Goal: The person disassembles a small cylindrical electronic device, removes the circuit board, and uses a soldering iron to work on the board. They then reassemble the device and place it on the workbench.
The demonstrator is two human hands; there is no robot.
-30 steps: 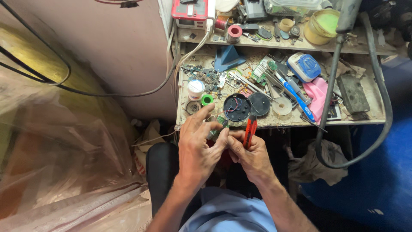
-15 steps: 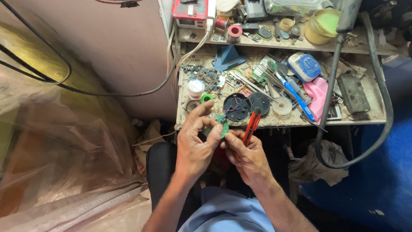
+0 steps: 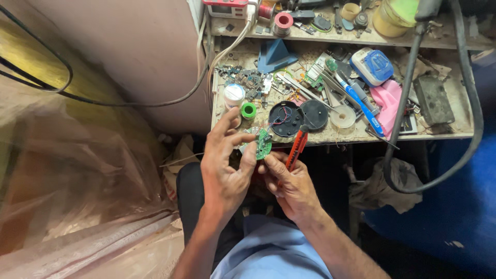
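left hand [image 3: 225, 165]: fingers pinching a small round green circuit board [image 3: 263, 144], now lifted up to the edge of the workbench [image 3: 330, 137].
right hand [image 3: 289, 181]: closed round a red-handled tool [image 3: 297, 148], tip raised beside the board.
change: board sat lower a second ago; it's up and turned flatter to view.
nearby: black round housing [image 3: 285, 118] with wires, just behind.

L hand [image 3: 225, 165] pinches small round green circuit board [image 3: 263, 144] w/ thumb + fingers, just below surface [image 3: 336, 135] edge. R hand [image 3: 290, 185] grips red-handled tool [image 3: 296, 149], tip up beside board. On surface nearby: black round housing [image 3: 285, 118], black lid [image 3: 314, 114], green tape roll [image 3: 248, 110], white jar [image 3: 234, 95].
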